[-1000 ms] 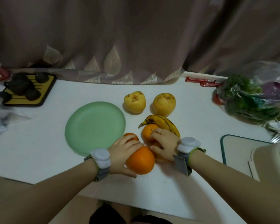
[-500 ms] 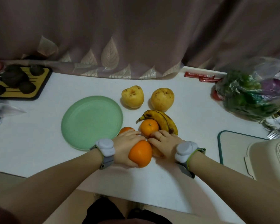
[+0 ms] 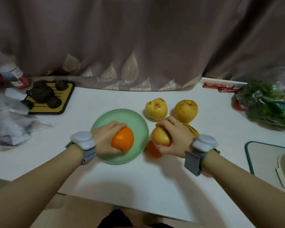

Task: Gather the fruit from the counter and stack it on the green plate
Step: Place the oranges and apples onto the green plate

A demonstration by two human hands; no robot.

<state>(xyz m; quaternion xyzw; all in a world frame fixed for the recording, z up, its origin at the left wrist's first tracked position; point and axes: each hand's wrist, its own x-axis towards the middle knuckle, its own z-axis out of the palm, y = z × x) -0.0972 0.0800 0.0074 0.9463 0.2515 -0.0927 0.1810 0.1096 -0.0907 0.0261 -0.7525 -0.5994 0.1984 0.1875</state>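
Observation:
My left hand [image 3: 106, 139] grips a large orange [image 3: 123, 139] above the green plate [image 3: 138, 122], which lies at the counter's middle. My right hand [image 3: 176, 137] grips a yellow-red apple [image 3: 160, 136] just right of the plate's rim. A small orange [image 3: 152, 151] lies on the counter under that hand, beside the plate. Two yellow pears [image 3: 156, 109] [image 3: 185, 111] sit behind my right hand. A banana [image 3: 192, 129] peeks out beyond my right knuckles, mostly hidden.
A yellow tray [image 3: 62, 102] with a dark teapot and cups stands at the back left, with a bottle [image 3: 8, 71] and plastic bags [image 3: 8, 129] beside it. A bag of greens [image 3: 266, 102] lies at the right. A teal-edged board [image 3: 262, 153] sits at the front right.
My left hand lifted the large orange and carried it left over the plate. My right hand picked up the apple from the pile. The camera view shifted.

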